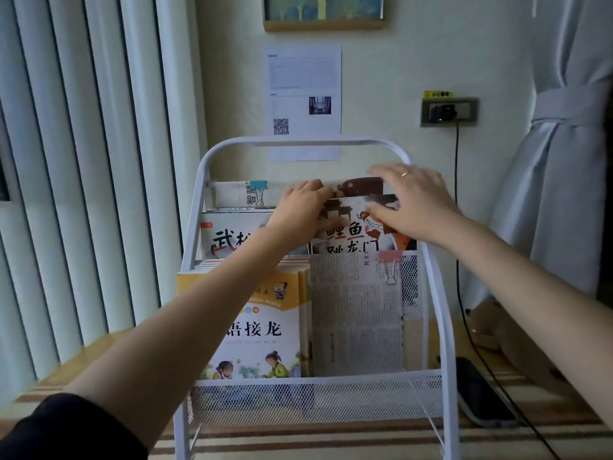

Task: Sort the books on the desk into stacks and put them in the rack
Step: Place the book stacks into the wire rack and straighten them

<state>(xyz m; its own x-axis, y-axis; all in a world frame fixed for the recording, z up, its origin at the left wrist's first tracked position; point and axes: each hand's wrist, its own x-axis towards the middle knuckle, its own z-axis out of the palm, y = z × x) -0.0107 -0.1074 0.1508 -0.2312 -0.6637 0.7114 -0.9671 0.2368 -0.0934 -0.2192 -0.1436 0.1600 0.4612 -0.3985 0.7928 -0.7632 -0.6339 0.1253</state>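
You face a white metal rack [311,398] with mesh tiers, already holding books. In the front tier a yellow-topped illustrated book [262,330] stands upright on the left, more books of the same kind behind it; beside it on the right stands a sheaf of printed pages [358,313] with a pink clip. In the middle tier a white book with red and black brush lettering [232,239] stands left and a carp-picture book [355,234] right. The back tier holds a blue-clipped bundle [242,194].
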